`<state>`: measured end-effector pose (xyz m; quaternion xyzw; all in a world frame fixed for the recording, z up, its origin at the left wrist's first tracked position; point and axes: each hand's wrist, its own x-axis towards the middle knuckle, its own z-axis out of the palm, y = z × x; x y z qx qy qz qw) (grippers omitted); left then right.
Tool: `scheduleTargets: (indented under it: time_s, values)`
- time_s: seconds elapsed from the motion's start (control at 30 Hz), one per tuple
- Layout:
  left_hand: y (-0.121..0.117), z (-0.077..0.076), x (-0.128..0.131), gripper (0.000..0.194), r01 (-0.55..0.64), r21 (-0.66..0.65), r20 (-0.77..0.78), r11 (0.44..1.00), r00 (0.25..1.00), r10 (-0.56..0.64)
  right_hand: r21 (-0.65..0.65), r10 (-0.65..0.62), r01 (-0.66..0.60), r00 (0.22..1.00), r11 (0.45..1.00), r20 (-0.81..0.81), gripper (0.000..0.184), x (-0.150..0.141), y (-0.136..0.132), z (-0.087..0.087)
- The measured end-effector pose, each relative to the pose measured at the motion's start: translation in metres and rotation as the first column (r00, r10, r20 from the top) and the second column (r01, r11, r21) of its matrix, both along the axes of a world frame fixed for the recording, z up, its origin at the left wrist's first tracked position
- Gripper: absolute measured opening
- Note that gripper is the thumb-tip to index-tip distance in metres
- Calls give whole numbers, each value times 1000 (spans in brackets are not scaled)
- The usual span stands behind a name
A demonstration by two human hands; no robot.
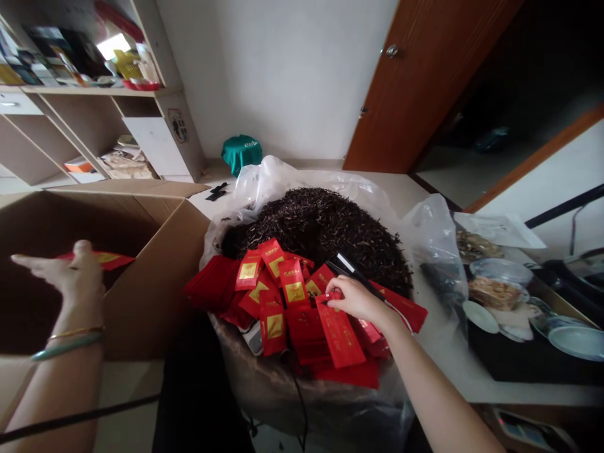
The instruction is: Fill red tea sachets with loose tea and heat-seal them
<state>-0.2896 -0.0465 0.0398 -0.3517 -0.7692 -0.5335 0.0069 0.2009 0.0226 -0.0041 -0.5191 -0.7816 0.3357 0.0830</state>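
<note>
My left hand (pixel 78 277) is over the open cardboard box (pixel 146 283), its fingers stretched out and apart. A red packet with a gold patch (pixel 114 258) shows just behind that hand; whether they touch I cannot tell. At the centre, my right hand (pixel 353 299) pinches the top edge of a red packet (pixel 342 338). Around it lie several more red packets (pixel 293 284) with gold squares, heaped on the near side of a clear plastic bag (pixel 271 173). Dark dried tea leaves (pixel 316 217) fill the bag behind them. A black strip-like object (pixel 352 269) lies partly under the packets.
On the right, a black tray (pixel 514 368) bears clear containers (pixel 500 274) and small dishes. A green-covered bin (pixel 242 153) stands by the back wall. Shelving (pixel 174 126) is at upper left, a brown door (pixel 415 82) at upper right. A dark cord (pixel 123 408) crosses at lower left.
</note>
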Motion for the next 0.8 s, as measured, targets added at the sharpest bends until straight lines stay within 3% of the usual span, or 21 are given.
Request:
scheduleTargets:
  time_s: [0.03, 0.1, 0.17, 0.23, 0.27, 0.37, 0.43, 0.5, 0.67, 0.73, 0.8]
  values:
    - [4, -4, 13, 44, -166, 16, -79, 986, 983, 167, -21, -12, 12, 999, 1000, -32, 9, 1, 1, -1]
    - [15, -17, 51, 54, -159, 23, -197, 987, 967, 161, -87, -48, 37, 991, 995, -127, 9, 4, 5, -4]
    - [26, -34, 94, 45, 70, -55, -143, 996, 987, -78, -158, -122, 80, 953, 984, -278, 17, 7, 8, -5]
    - [31, -49, 134, 41, 343, -169, -72, 924, 931, -359, -202, -236, 160, 865, 966, -443, 34, 9, 13, -5]
    - [32, -55, 150, 43, 413, -219, -119, 884, 888, -444, -214, -292, 209, 810, 954, -509, 43, 11, 15, -5]
    - [29, -64, 182, 48, 429, -326, -325, 843, 786, -526, -298, -451, 340, 622, 892, -640, 61, 16, 20, -3]
    - [28, -64, 193, 52, 430, -392, -363, 813, 740, -566, -370, -531, 386, 526, 845, -664, 61, 18, 22, -1]
    - [34, -64, 199, 59, 438, -446, -333, 781, 728, -599, -428, -577, 390, 482, 815, -660, 59, 16, 21, 0]
    - [65, -64, 208, 82, 357, -565, -232, 744, 796, -559, -471, -550, 287, 471, 835, -689, 55, -3, 10, -3]
    - [76, -65, 212, 89, 330, -579, -210, 745, 823, -528, -429, -501, 262, 522, 865, -691, 53, -17, 9, -7]
    - [83, -66, 215, 94, 308, -582, -183, 753, 852, -490, -357, -435, 255, 622, 899, -651, 52, -32, 14, -11]
